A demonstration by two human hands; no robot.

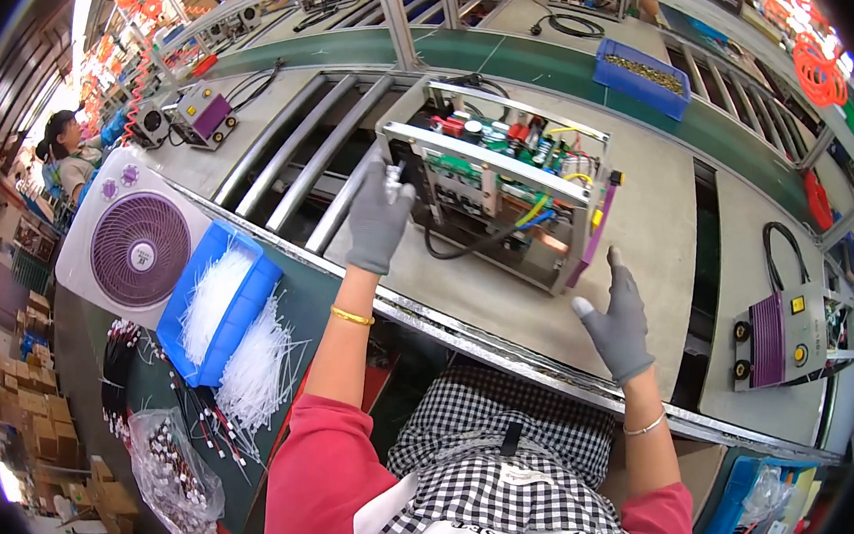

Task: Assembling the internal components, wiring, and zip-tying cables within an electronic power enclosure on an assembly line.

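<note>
Here, two hands flank one machine: right spread and empty, left half-curled, hold unclear.

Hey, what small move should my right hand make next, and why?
Probably bring your right hand in to the purple panel of the open-framed unit. That hand is spread open and holds nothing, beside the panel, while your left hand is by the unit's opposite end, so both ends might then be steadied.
</note>
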